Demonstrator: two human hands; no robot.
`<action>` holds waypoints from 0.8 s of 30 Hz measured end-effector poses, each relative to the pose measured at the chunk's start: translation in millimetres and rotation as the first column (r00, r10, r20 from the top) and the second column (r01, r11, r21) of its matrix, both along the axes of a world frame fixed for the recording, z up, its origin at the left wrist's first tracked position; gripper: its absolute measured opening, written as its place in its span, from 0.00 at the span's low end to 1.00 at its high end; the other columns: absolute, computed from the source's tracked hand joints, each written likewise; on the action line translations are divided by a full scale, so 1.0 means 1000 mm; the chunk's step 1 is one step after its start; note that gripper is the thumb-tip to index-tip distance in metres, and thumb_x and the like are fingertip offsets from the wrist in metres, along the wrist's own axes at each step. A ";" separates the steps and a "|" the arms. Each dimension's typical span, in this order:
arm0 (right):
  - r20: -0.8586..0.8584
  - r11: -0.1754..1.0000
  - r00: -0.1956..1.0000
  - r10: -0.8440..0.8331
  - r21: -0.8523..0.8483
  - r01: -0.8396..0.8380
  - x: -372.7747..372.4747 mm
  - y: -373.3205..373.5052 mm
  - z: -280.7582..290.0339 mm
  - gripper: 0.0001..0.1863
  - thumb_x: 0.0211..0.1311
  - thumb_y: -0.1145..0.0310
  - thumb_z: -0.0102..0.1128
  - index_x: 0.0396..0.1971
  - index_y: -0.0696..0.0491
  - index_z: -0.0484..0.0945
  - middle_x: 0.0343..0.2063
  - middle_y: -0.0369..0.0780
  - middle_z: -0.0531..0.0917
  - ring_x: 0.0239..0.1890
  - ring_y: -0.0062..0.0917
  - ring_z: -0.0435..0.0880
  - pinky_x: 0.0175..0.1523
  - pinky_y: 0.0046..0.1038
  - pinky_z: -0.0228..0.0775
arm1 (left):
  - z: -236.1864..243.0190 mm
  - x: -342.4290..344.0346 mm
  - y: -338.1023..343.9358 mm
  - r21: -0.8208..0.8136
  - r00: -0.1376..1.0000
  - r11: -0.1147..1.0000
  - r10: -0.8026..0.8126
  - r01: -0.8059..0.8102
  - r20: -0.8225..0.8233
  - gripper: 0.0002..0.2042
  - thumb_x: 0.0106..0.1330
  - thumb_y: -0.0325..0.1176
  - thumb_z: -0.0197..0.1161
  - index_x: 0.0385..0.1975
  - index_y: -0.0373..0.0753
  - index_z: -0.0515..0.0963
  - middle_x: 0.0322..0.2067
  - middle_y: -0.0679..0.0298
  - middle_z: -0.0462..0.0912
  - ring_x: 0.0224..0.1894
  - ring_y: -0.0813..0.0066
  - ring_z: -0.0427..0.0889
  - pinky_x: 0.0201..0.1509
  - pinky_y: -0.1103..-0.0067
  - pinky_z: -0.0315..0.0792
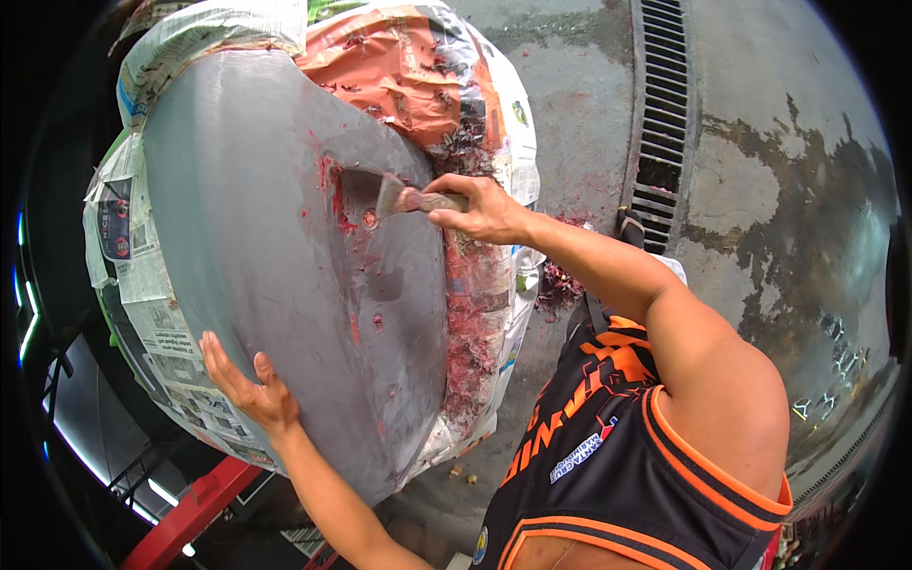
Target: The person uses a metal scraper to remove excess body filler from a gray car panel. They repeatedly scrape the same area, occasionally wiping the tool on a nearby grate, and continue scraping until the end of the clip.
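A large grey curved body panel fills the middle, with red and flaking paint along a ridge and around a recess. My right hand is closed around the handle of a scraper. The scraper's flat blade lies at the recess, beside a patch of red residue. My left hand is open, its fingers spread against the panel's lower left, next to the newspaper masking. Whether the blade presses on the surface, I cannot tell.
Newspaper and orange printed sheeting wrap the panel's edges, strewn with red paint flakes. More scrapings lie on the concrete floor. A slotted drain grate runs along the right, near wet patches. A red beam stands lower left.
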State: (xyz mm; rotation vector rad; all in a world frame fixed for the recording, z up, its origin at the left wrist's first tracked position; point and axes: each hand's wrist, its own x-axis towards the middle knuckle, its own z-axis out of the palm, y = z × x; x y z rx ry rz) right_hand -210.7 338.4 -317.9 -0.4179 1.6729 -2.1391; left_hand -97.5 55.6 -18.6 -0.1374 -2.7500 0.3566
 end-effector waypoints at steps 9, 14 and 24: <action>-0.173 0.944 0.928 -0.329 -0.082 0.319 -0.020 -0.040 0.041 0.23 0.65 0.63 0.70 0.56 0.53 0.77 0.41 0.47 0.87 0.40 0.42 0.89 0.46 0.37 0.81 | -0.001 0.004 -0.001 -0.003 0.996 1.000 0.031 -0.031 -0.079 0.36 0.81 0.57 0.45 0.72 0.29 0.63 0.70 0.44 0.68 0.72 0.45 0.67 0.73 0.58 0.63; -0.455 0.846 0.769 -0.449 0.061 0.530 -0.031 -0.052 0.054 0.19 0.65 0.61 0.69 0.54 0.47 0.81 0.37 0.43 0.85 0.35 0.41 0.88 0.40 0.41 0.83 | -0.003 0.005 -0.005 0.020 0.995 0.999 0.049 -0.047 -0.089 0.35 0.81 0.57 0.45 0.73 0.32 0.63 0.71 0.46 0.68 0.71 0.48 0.69 0.68 0.61 0.68; -0.441 0.876 0.786 -0.433 0.000 0.483 -0.026 -0.056 0.058 0.18 0.62 0.64 0.71 0.52 0.48 0.83 0.34 0.42 0.83 0.33 0.43 0.87 0.37 0.41 0.82 | -0.003 0.003 -0.004 0.071 0.994 0.992 0.104 -0.101 -0.039 0.35 0.80 0.58 0.47 0.74 0.34 0.62 0.72 0.48 0.67 0.71 0.51 0.69 0.68 0.61 0.68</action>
